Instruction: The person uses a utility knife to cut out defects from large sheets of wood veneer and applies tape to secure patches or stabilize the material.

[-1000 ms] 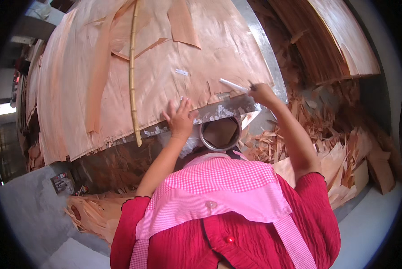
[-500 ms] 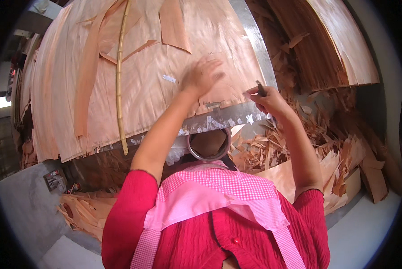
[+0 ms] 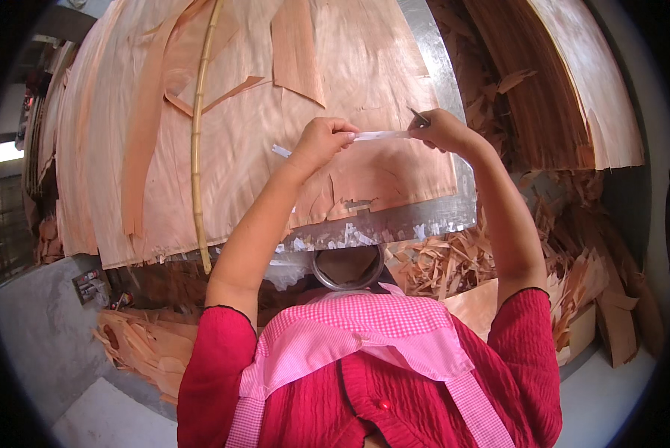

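Observation:
A short strip of white tape (image 3: 383, 136) is stretched between my two hands, above pale wood veneer (image 3: 372, 93). My left hand (image 3: 324, 145) pinches its left end, fingers closed. The other end is in the closed fingers of my right hand (image 3: 443, 132), which also holds a slim dark tool (image 3: 419, 117) whose kind I cannot make out. Another small white tape piece (image 3: 280, 151) lies on the veneer beside my left wrist. Below my hands, the veneer has a ragged, cracked patch with a small notch (image 3: 359, 204) near its front edge.
A bamboo stick (image 3: 197, 142) lies lengthwise across the veneer, near loose veneer strips (image 3: 296, 52). White tape scraps dot the metal table's front edge (image 3: 417, 226). A round metal-rimmed container (image 3: 347, 284) sits before me. Veneer scraps (image 3: 454, 261) and a veneer stack (image 3: 544, 82) are at right.
My left hand has come off the veneer and taken one end of the tape. My right hand has moved up and slightly left. The tape now spans the gap between them.

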The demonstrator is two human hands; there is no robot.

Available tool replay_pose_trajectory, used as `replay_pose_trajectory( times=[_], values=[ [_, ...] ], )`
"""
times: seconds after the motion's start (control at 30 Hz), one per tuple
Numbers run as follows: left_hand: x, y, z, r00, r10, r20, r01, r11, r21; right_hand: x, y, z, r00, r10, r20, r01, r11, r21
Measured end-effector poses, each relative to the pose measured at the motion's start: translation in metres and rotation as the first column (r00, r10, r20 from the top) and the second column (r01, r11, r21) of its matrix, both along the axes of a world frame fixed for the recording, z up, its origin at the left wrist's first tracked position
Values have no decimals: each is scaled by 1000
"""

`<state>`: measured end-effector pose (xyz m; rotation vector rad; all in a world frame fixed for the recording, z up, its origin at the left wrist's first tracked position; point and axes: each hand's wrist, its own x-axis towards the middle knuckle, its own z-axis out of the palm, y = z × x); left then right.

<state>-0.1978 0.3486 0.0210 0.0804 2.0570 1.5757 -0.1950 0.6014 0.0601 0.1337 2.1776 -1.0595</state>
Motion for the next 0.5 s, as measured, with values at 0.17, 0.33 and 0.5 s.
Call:
replay_pose_trajectory(
  times=[0.17, 0.33, 0.5],
  values=[
    [60, 22, 35, 835, -359, -418, 249, 922, -296, 70, 26, 7, 649, 471, -597, 33, 767, 641],
    [80, 35, 40, 765, -328, -554, 288, 944, -162, 101, -27, 23, 937, 18, -349, -133, 942, -307],
    [66, 20, 51, 874, -290, -389, 184, 940, -287, 88, -29, 3, 995, -71, -69, 53, 969, -240]
  ],
)
